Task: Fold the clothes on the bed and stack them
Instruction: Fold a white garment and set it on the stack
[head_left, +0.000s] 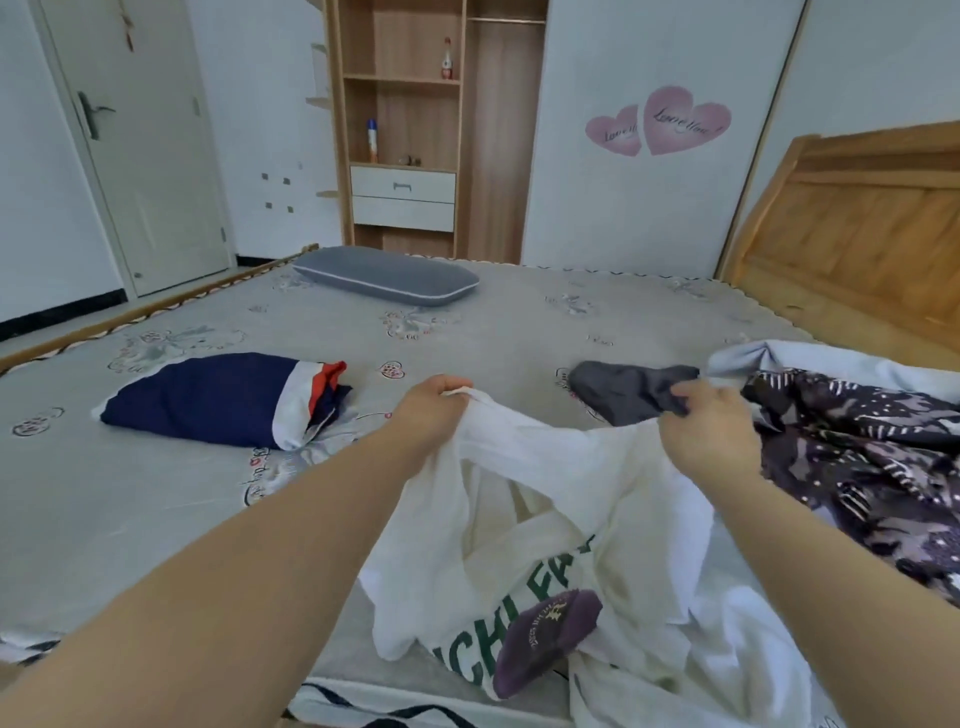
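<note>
A white T-shirt with green letters and a purple patch hangs lifted above the near edge of the bed. My left hand grips its upper left edge, and my right hand grips its upper right edge. A folded navy garment with white and orange-red stripes lies on the bed to the left. On the right lies a heap of unfolded clothes: a dark grey piece, a dark patterned piece and a pale blue one.
A grey pillow lies at the far side of the bed. The wooden headboard rises at the right. A wardrobe with open shelves and a white door stand beyond the bed.
</note>
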